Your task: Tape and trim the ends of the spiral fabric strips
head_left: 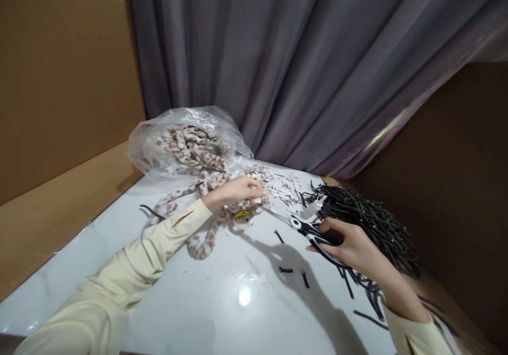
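My left hand (240,190) is closed in a pinch at a fluffy white-and-brown spotted cord (202,246), part of a loose pile. A small white piece (256,201) shows just under its fingertips; whether it belongs to the cord I cannot tell. In my right hand (353,244) is a pair of black-handled scissors (296,223), with my fingers in the handle loops. The blades point left, their tips close to my left fingertips. A round yellow-and-black item (243,216), perhaps a tape measure or a roll, lies among the cords below my left hand.
A clear plastic bag (234,138) with more spotted cords stands at the back left. Many black cords (369,222) are heaped on the right, beside a small white bottle (313,208). Scraps (286,185) and short black offcuts (286,270) litter the white table (198,307). Cardboard walls flank it.
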The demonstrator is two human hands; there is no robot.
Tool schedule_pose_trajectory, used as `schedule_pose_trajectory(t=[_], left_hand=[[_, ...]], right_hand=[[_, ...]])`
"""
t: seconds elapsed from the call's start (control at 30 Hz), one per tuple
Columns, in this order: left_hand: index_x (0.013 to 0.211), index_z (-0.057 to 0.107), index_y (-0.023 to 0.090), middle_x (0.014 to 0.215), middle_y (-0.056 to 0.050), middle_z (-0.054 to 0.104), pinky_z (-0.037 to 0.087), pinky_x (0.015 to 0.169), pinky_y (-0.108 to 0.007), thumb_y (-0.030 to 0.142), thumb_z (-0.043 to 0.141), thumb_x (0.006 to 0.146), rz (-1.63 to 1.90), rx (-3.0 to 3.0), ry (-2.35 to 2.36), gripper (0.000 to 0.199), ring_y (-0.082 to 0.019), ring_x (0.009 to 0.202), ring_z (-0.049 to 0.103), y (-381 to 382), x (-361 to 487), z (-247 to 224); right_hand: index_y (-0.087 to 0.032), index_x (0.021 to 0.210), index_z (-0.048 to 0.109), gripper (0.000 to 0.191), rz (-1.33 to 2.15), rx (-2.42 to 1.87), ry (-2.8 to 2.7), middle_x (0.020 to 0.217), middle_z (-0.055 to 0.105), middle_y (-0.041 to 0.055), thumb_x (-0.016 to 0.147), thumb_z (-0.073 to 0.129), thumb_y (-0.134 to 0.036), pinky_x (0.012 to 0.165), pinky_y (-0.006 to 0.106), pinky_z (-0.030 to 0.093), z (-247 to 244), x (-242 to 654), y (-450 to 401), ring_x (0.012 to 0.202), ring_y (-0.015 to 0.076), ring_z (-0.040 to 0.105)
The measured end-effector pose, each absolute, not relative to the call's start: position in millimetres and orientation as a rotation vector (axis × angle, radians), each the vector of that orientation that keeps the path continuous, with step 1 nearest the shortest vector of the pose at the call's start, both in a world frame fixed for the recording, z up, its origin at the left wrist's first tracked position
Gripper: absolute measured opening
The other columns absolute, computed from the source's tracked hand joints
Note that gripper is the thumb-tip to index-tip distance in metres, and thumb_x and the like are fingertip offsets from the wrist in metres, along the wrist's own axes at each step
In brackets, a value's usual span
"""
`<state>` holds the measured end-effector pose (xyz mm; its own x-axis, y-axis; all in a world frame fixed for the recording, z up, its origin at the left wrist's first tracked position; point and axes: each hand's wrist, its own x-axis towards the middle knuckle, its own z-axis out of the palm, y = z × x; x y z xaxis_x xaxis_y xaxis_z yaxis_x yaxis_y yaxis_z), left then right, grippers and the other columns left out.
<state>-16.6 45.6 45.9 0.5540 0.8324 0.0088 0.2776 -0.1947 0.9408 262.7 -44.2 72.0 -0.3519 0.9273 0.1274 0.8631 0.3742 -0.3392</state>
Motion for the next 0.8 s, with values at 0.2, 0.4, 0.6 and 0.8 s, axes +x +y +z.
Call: schedule_pose_trajectory(t=[0.2,0.4,0.6,0.8], left_hand=[[0.056,0.042,0.016,0.049,0.006,0.038,0.027,0.049,-0.021,0.052,0.051,0.077,0.740,1.641,0.810,0.043,-0.006,0.046,0.034,50.2,-15.1,43.8],[0.062,0.043,0.016,0.054,0.005,0.041,0.027,0.050,-0.022,0.048,0.054,0.076,0.716,1.520,0.762,0.037,-0.007,0.049,0.037,48.1,-12.5,45.5],[0.060,0.036,0.018,0.048,0.008,0.033,0.024,0.048,-0.021,0.051,0.059,0.074,0.705,1.454,0.723,0.042,-0.005,0.045,0.027,42.7,-8.6,48.6],[0.060,0.037,0.018,0.048,0.008,0.033,0.025,0.049,-0.022,0.054,0.058,0.072,0.656,1.434,0.739,0.043,-0.006,0.046,0.026,34.7,-4.5,56.1]], right_hand=[[-0.020,0.070,0.056,0.027,0.247,-1.767,-2.172,0.061,0.062,0.0012,0.068,0.063,-0.046,0.050,0.027,0.043,34.2,304.0,-54.5,0.054,0.0170,0.054],[-0.020,0.071,0.060,0.024,-0.002,-1.806,-2.022,0.071,0.069,0.0081,0.068,0.055,-0.043,0.057,0.035,0.050,-14.4,327.4,-49.7,0.063,0.0250,0.065],[-0.017,0.077,0.063,0.023,0.047,-1.841,-2.132,0.078,0.070,0.0112,0.075,0.052,-0.037,0.066,0.038,0.052,-19.9,317.8,-40.8,0.073,0.0270,0.066],[-0.019,0.096,0.062,0.019,-0.135,-1.333,-2.154,0.098,0.067,0.0118,0.087,0.047,-0.027,0.080,0.039,0.051,20.4,252.4,-37.2,0.091,0.0242,0.063]])
